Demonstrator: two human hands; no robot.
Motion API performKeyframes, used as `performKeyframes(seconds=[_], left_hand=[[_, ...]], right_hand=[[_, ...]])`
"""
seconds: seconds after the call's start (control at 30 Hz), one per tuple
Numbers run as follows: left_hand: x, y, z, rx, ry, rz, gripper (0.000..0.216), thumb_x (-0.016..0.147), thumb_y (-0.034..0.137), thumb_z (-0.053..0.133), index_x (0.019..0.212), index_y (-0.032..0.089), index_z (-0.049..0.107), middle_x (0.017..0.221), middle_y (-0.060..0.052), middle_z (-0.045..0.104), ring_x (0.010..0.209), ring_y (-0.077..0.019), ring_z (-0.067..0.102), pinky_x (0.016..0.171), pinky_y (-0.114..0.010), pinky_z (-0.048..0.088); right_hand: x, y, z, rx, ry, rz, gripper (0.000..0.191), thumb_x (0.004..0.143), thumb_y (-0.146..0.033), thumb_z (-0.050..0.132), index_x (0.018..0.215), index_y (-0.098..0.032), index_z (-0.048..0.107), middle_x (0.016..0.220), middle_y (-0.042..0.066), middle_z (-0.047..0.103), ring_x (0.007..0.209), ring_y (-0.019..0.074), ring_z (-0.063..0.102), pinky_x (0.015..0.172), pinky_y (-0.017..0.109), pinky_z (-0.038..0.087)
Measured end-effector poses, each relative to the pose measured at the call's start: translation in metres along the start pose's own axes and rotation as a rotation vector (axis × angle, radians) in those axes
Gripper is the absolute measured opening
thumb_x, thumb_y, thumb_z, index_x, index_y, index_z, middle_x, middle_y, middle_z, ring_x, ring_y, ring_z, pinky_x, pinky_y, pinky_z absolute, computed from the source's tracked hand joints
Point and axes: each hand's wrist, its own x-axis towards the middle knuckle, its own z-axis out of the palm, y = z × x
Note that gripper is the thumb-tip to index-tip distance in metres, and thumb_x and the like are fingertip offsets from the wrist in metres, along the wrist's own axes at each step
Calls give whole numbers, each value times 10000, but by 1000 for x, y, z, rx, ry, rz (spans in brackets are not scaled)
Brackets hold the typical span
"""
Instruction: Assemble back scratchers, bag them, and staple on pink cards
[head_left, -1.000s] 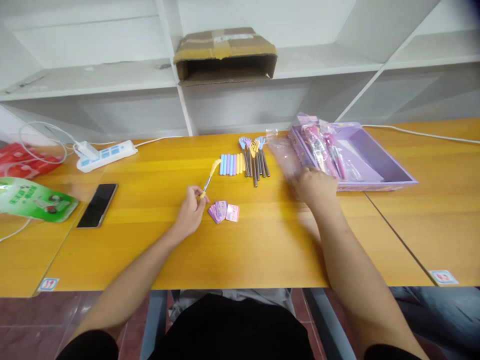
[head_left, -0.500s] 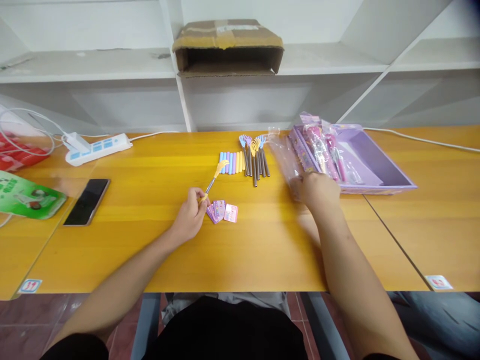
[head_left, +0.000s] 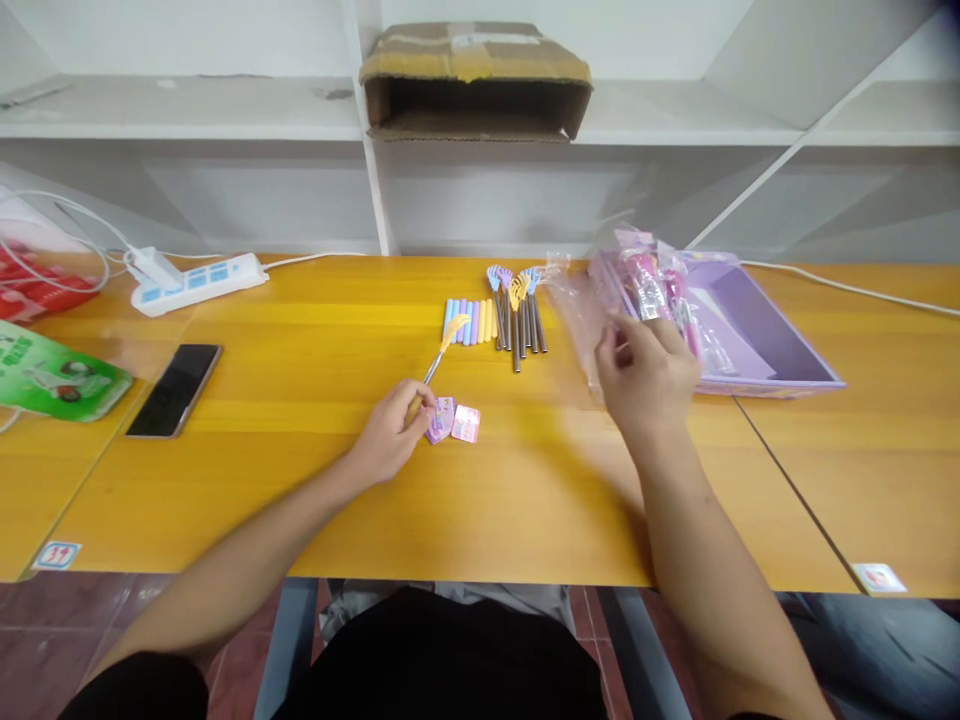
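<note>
My left hand (head_left: 394, 430) is closed around the lower part of a back scratcher (head_left: 442, 350) with a yellow claw head and a metal rod, tilted up and to the right. Small purple and pink cards (head_left: 466, 423) lie on the table beside that hand. My right hand (head_left: 649, 375) has its fingers curled in a pinch beside a clear plastic bag (head_left: 574, 315); what it holds, if anything, cannot be made out. Several more back scratchers (head_left: 517, 325) with blue, purple and yellow heads lie together behind. Left of them is a row of pastel tubes (head_left: 469, 325).
A purple box (head_left: 787, 335) with wrapped pink items (head_left: 679, 290) is at the right. To the left lie a phone (head_left: 174, 390), a power strip (head_left: 202, 285) and a green packet (head_left: 60, 375). A cardboard box (head_left: 480, 55) sits on the shelf above.
My right hand has moved a little right and turned, its fingers now curled upward beside the plastic bag. The left hand still holds the yellow back scratcher, with its grip slightly shifted.
</note>
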Motion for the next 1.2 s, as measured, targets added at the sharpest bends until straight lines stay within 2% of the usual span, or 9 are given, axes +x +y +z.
performKeyframes(seconds=[0.13, 0.23, 0.43, 0.53, 0.63, 0.77, 0.93, 1.07, 1.2], left_hand=[[-3, 4, 4, -22, -98, 89, 208, 993, 357, 657, 1144, 217, 681, 1146, -65, 633, 1052, -220, 630, 982, -368, 515], [-8, 1, 11, -85, -185, 82, 356, 968, 404, 714, 1275, 226, 687, 1225, -89, 638, 1082, -240, 657, 990, -393, 547], [-11, -10, 25, -315, -148, 74, 434, 907, 451, 814, 1258, 235, 676, 1312, -123, 683, 1268, -287, 649, 1168, -456, 491], [-8, -10, 24, -346, -122, 25, 266, 985, 479, 721, 1051, 225, 677, 1147, -89, 699, 1142, -252, 668, 1118, -440, 504], [-7, -9, 20, -302, -96, -1, 273, 995, 479, 701, 932, 220, 637, 1029, -53, 669, 1033, -227, 646, 1040, -407, 510], [-9, -5, 17, -302, -123, -4, 277, 987, 466, 698, 906, 219, 601, 1027, -55, 659, 999, -227, 629, 997, -399, 506], [-13, 0, 19, -283, -266, 45, 256, 998, 435, 690, 880, 217, 626, 1008, -63, 689, 1041, -250, 651, 1046, -444, 500], [-13, 4, 19, -269, -291, 71, 279, 984, 450, 718, 848, 222, 633, 1019, -68, 720, 1122, -276, 666, 1110, -495, 484], [-10, -1, 15, -433, -145, -37, 311, 963, 520, 735, 968, 217, 667, 1238, -123, 729, 1160, -290, 699, 1043, -482, 550]], right_hand=[[-27, -56, -4, 328, -53, -309, 311, 1059, -214, 594, 1340, -200, 727, 842, 45, 685, 698, 149, 637, 714, 273, 558], [-47, -86, -2, 565, -228, -544, 443, 1066, -182, 597, 1508, -200, 617, 943, 59, 716, 741, 140, 670, 670, 244, 561], [-62, -100, 4, 916, -456, -726, 547, 1073, -148, 515, 1615, -223, 489, 1324, 159, 704, 1236, 257, 702, 1010, 408, 630], [-63, -100, 3, 1045, -440, -560, 432, 1060, -114, 497, 1462, -237, 599, 1238, 135, 723, 1149, 237, 717, 964, 402, 631], [-62, -99, 5, 1079, -426, -176, 162, 1085, -249, 530, 1143, -235, 680, 1017, 89, 696, 908, 208, 703, 787, 359, 616], [-61, -98, 16, 1229, -767, 280, 310, 1060, -494, 610, 1207, -222, 640, 919, 23, 646, 659, 136, 620, 557, 273, 528], [-65, -105, 23, 1467, -1007, 350, 481, 970, -607, 718, 1234, -206, 685, 893, -1, 654, 617, 102, 548, 513, 245, 452], [-64, -108, 23, 1443, -933, 352, 424, 956, -616, 737, 1048, -203, 715, 893, 27, 672, 776, 154, 609, 720, 296, 545], [-53, -97, 23, 1475, -578, 518, 361, 997, -613, 659, 1007, -253, 640, 1007, 49, 644, 960, 202, 636, 872, 347, 582]])
